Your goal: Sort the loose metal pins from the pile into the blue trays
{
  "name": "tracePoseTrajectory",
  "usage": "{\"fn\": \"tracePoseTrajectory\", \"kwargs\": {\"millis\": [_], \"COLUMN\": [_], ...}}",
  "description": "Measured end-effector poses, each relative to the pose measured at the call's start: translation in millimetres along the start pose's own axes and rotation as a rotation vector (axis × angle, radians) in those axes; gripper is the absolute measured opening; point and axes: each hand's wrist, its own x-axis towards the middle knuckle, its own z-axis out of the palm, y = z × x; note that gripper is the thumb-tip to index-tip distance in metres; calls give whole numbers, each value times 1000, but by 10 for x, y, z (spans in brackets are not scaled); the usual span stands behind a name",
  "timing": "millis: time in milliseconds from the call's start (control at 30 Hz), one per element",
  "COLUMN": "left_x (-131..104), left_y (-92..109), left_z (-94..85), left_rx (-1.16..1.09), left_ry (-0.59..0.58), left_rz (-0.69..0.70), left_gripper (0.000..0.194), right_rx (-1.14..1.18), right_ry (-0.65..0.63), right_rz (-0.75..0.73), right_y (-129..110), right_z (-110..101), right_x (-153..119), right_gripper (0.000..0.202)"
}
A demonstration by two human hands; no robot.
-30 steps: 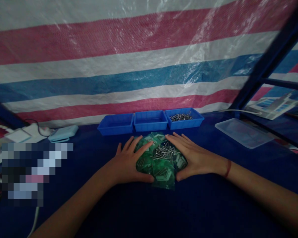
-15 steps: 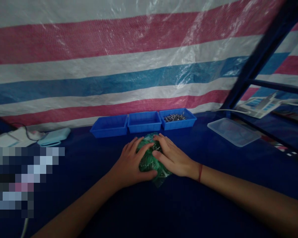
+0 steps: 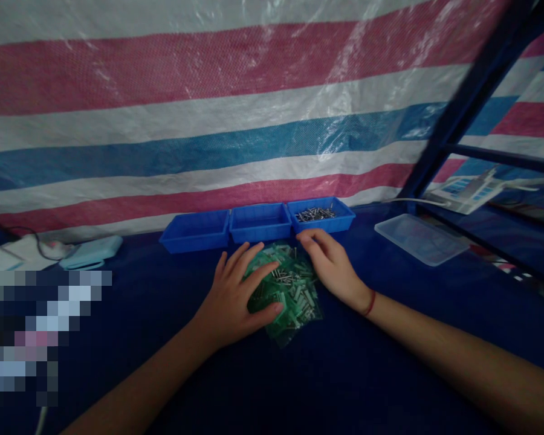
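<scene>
A heap of green see-through plastic packets [image 3: 299, 296] lies on the dark blue table, with small metal pins or screws showing among them. My left hand [image 3: 236, 296] rests over the heap's left side, open, fingers spread and thumb apart. At the upper right edge of the heap is my right hand [image 3: 333, 260], raised a little, with its fingers loosely stretched and the thumb close to them; I see nothing held in it. Just beyond its fingertips stands a blue tray [image 3: 330, 226] containing many small metal pins.
Left of the pin tray are a middle blue tray [image 3: 260, 232] and a left blue tray [image 3: 194, 240]. A translucent plastic lid [image 3: 419, 238] lies to the right. A light blue case [image 3: 92, 252] is at far left. Striped sheeting [image 3: 208, 133] hangs behind; a dark frame post [image 3: 457, 115] rises at right.
My right hand has lifted off the packets and shifted up and right, uncovering more of them. The heap looks flatter and wider. My left hand stays over its left side.
</scene>
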Motion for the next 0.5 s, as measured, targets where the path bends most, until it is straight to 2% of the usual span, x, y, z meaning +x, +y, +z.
{"fn": "tracePoseTrajectory", "kwargs": {"millis": [67, 100, 167, 200, 300, 400, 500], "left_x": [2, 3, 3, 2, -2, -7, -10], "left_y": [-4, -5, -3, 1, 19, 40, 48], "left_z": [-6, -7, -8, -9, -14, -19, -22], "left_rx": [-9, -19, -43, -53, -70, -63, -35], "left_ry": [-57, -77, -89, -85, -62, -66, -87], "left_rz": [38, 47, 50, 46, 27, 3, -1], "left_gripper": [52, 52, 50, 48, 45, 43, 43], "right_rx": [-175, -252, -373, -403, -385, -323, -265], "right_ry": [192, 290, 424, 442, 408, 347, 361], "right_rz": [-79, -72, 94, 211, 390, 496, 536], "right_y": [168, 264, 457, 549, 774, 892, 888], "right_z": [-156, -235, -369, -417, -477, -470, -477], "right_x": [139, 212, 347, 404, 518, 549, 528], "right_gripper": [22, 22, 30, 37, 47, 35, 21]}}
